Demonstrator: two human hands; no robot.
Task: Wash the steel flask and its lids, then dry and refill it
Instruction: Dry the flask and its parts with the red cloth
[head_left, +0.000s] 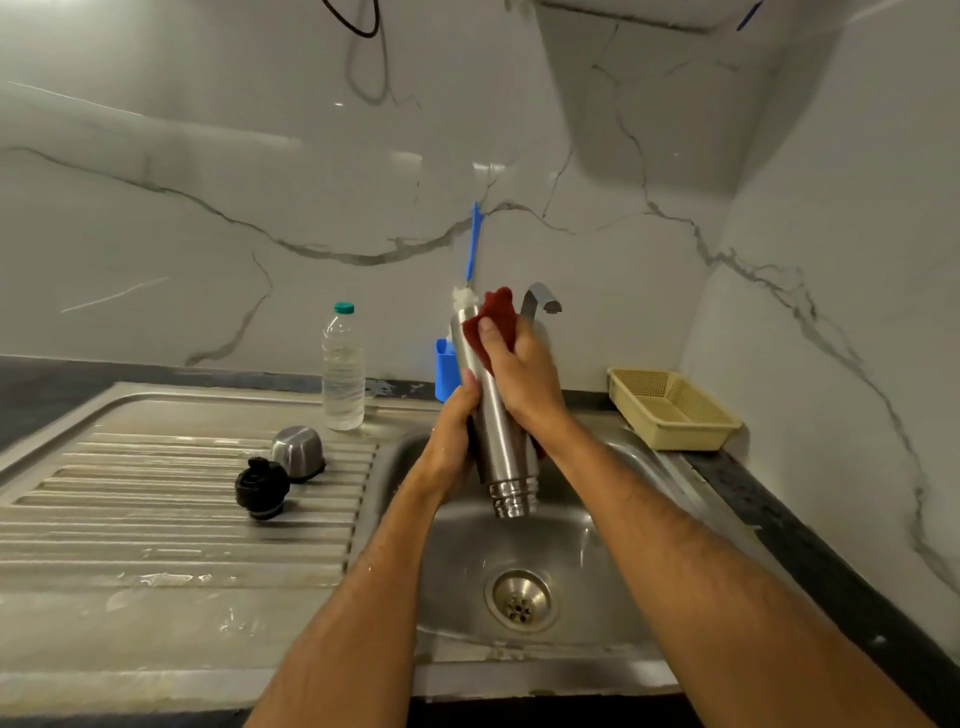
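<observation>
From the head camera, one steel flask (498, 431) is held over the sink (613, 587), upside down and tilted, its threaded mouth pointing down toward the drain (521, 600). The left hand (451, 436) grips the flask's body from the left side, fingers curled round it. The right hand (522, 379) holds one red scrub pad (491, 325) pressed against the flask's upper end, fingers wrapped over pad and flask together. A bit of white foam sits at the flask's raised base.

Two lids lie on the ribbed drainboard (156, 519) to the left of the sink: one steel cap (298, 452) set mouth-down, and one black stopper (261, 487) just beside it, nearer the camera. They look close to touching; contact cannot be judged.

One clear water bottle (343, 366) with a teal top stands upright at the back of the drainboard. One blue holder (445, 369) stands behind the flask, partly hidden by it, with a blue handle (474, 241) rising above. One tap (540, 299) shows behind the right hand. One yellow basket (672, 408) sits on the counter to the right of the sink.
</observation>
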